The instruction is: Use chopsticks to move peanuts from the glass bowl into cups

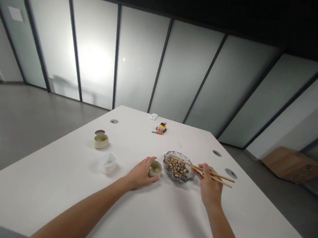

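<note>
My left hand [142, 174] curves around the left side of a small olive-green cup [155, 168], which stands on the white table. The inside of the cup shows no contents that I can make out. In my right hand [210, 188] is a pair of wooden chopsticks [220, 177], pinched between thumb and fingers. Their tips reach left over a clear, scalloped glass bowl [186, 180]. Pistachios [177, 168] fill that bowl, and whether the tips hold one is too small to tell. The bowl sits just right of the cup.
Left of my left hand stand a white plastic container [108, 163] and a pale green pot [101, 142]. Farther back lie a toy car [162, 127], a toy carrot [158, 132] and a white device [153, 116]. Round cable-hole covers [230, 173] are set in the table [135, 142].
</note>
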The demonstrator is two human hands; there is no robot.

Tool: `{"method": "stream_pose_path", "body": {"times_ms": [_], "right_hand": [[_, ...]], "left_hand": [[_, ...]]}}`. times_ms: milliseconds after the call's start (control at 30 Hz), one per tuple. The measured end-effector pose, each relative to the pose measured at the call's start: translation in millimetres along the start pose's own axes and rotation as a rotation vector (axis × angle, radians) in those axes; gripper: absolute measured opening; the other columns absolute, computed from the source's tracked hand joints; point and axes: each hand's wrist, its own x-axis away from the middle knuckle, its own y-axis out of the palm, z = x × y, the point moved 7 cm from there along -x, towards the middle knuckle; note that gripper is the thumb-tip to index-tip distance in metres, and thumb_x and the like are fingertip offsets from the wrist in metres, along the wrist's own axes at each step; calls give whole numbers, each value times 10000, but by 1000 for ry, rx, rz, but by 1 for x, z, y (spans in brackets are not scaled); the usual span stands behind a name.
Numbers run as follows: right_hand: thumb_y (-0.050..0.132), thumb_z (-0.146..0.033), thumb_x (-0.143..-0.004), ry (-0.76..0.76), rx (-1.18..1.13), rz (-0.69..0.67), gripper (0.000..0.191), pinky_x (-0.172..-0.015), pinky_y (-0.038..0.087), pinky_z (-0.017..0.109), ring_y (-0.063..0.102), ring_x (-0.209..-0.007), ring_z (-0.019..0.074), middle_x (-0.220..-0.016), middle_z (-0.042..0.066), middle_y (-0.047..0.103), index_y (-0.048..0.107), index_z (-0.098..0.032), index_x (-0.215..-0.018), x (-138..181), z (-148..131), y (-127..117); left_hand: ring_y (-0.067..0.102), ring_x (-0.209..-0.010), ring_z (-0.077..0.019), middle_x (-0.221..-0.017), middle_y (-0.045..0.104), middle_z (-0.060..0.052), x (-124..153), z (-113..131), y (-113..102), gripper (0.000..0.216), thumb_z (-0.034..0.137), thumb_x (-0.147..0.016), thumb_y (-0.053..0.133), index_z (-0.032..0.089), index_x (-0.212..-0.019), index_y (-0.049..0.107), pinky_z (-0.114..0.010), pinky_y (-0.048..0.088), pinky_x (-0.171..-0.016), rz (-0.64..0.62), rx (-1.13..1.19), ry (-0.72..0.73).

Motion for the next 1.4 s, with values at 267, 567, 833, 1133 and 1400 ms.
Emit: {"method": "stream_pose_path", "body": {"times_ms": [267,567,833,1133,1400], "right_hand": [[755,-668,-834,70,73,-299,432,-648,672,435,757,-693,259,-882,83,773,729,-238,-826,26,4,35],[686,-708,-860,-231,475,-89,521,-694,620,378,777,-798,277,-899,105,789,742,-199,-957,1,-22,-5],[639,-683,-917,-379,614,-256,480,-717,568,365,717,-768,237,-853,78,776,778,-227,-862,5,-21,11],[586,-688,-952,-410,644,-321,494,-796,563,396,717,-830,251,-881,82,778,789,-249,-852,8,-21,15],[675,-676,-892,-299,514,-140,474,-769,610,402,752,-800,259,-855,89,772,754,-211,-848,0,-23,-1]], "left_hand": [[564,-1338,-347,-1437,570,-167,-2,3,0,808,368,-840,775,190,-1537,408,-507,436,-1175,-16,10,-14],[563,-1353,-347,-1449,564,-174,0,2,1,785,380,-857,761,174,-1531,416,-496,432,-1183,-21,-5,-17],[563,-1345,-340,-1446,566,-164,-1,1,1,778,397,-866,757,202,-1535,410,-497,433,-1179,-17,-6,-7],[571,-1336,-338,-1437,573,-155,-1,2,0,792,403,-861,759,214,-1544,406,-492,445,-1167,-11,-1,-3],[562,-1347,-342,-1451,564,-176,0,0,1,788,394,-862,751,181,-1537,406,-499,432,-1177,-15,-2,-6]]}}
